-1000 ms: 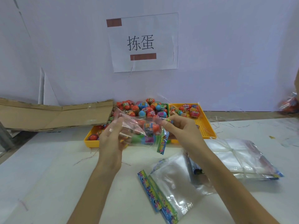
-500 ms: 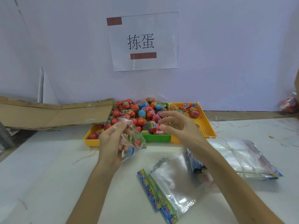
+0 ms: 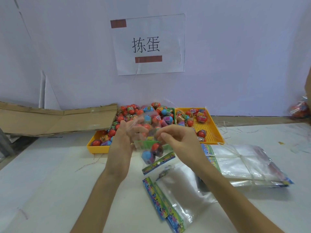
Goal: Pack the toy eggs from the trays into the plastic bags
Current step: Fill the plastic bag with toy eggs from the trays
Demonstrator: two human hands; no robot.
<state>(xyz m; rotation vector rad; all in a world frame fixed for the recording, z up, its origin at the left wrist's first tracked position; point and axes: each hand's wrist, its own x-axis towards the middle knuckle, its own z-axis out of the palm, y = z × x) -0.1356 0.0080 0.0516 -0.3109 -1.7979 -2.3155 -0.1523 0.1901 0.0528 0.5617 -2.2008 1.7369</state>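
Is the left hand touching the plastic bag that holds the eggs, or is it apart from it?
Touching. In the head view the left hand grips the upper edge of the plastic bag, its fingers wrapped in the clear film, with no gap.

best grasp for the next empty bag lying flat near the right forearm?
Pinch the printed header strip of the empty bag, coming from above on its left edge. The strip looks stiffer and lies exposed; the clear film is flat on the table and partly under the right forearm, so likely harder to pick up.

Trays behind held bag, loose bags in front, bag stack right
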